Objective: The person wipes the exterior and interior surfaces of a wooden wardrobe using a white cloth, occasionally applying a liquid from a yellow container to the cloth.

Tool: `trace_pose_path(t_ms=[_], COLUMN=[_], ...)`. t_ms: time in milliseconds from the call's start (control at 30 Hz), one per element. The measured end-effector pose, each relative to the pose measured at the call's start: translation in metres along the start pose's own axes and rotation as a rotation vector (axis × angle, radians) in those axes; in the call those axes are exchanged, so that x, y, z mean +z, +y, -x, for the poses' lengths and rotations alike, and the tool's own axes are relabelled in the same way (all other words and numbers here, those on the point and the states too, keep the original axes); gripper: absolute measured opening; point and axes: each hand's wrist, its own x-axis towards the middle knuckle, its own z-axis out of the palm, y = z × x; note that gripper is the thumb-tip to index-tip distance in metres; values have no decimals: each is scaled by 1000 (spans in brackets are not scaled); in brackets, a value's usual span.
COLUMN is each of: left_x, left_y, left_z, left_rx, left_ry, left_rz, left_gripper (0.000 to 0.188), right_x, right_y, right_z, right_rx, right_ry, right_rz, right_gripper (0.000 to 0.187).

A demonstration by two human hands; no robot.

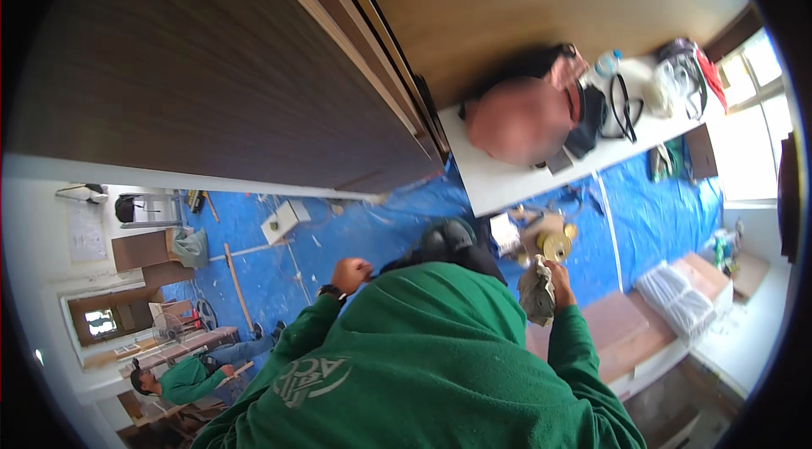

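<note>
My right hand (561,285) is closed around a crumpled grey-beige cloth or glove-like bundle (536,292), which hangs beside my green sleeve. Just beyond it sits a yellow round tin or roll (554,245), among small items on the blue floor sheet. My left hand (348,275) is held out by my left side with its fingers loosely curled, and nothing shows in it. A dark watch or band (331,291) circles that wrist. Dark knee padding (448,238) shows in front of my body.
A large dark wood panel (211,60) rises on the left. A white tabletop (499,187) holds bags, a bottle (607,62) and a blurred reddish shape. Blue sheeting (389,229) covers the floor. Boxes with white packs (677,297) stand right. Another person (190,377) in green is at far left.
</note>
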Motion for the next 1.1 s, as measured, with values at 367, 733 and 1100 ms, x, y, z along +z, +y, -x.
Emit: trace_pose_path(t_ms=[367, 733, 1100], left_x=[27, -17, 103], left_y=[-124, -31, -139], left_z=[87, -21, 98], left_rx=[-237, -542, -974], left_ry=[-158, 195, 238], left_rz=[-35, 573, 800], left_gripper=[54, 51, 32], right_x=[-9, 62, 19], right_y=[139, -40, 30], right_z=[69, 80, 45], right_rx=[59, -208, -47], right_ry=[8, 97, 34], right_rz=[253, 511, 595], right_gripper=[35, 37, 36])
